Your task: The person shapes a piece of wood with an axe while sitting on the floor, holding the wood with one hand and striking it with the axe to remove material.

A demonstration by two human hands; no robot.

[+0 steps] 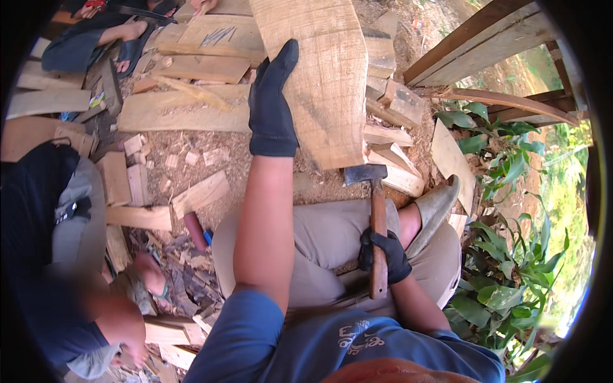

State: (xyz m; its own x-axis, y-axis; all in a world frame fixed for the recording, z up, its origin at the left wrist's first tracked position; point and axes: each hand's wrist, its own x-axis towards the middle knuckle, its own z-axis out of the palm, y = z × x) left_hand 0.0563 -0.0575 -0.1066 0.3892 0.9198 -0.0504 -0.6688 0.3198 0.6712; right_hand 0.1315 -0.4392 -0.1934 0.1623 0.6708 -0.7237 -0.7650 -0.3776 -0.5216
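Observation:
My left hand [273, 102], in a black glove, grips the left edge of a thick, pale wooden board [325, 83]. The thumb lies on the board's broad face; the other fingers are mostly hidden at its edge. In front of me the board is held up, with its lower end just above my lap. My right hand [387, 254], also gloved in black, is wrapped round the wooden handle of a hatchet [378, 217]. The hatchet's dark metal head [366, 173] is beside the board's lower right corner.
Sawn planks [185, 112] and sawdust cover the ground ahead. Wood blocks and offcuts [201, 193] lie left of me. One person [54, 210] sits close on the left, another [96, 45] at far left with a saw. Leafy plants [504, 287] and timber beams [479, 48] stand right.

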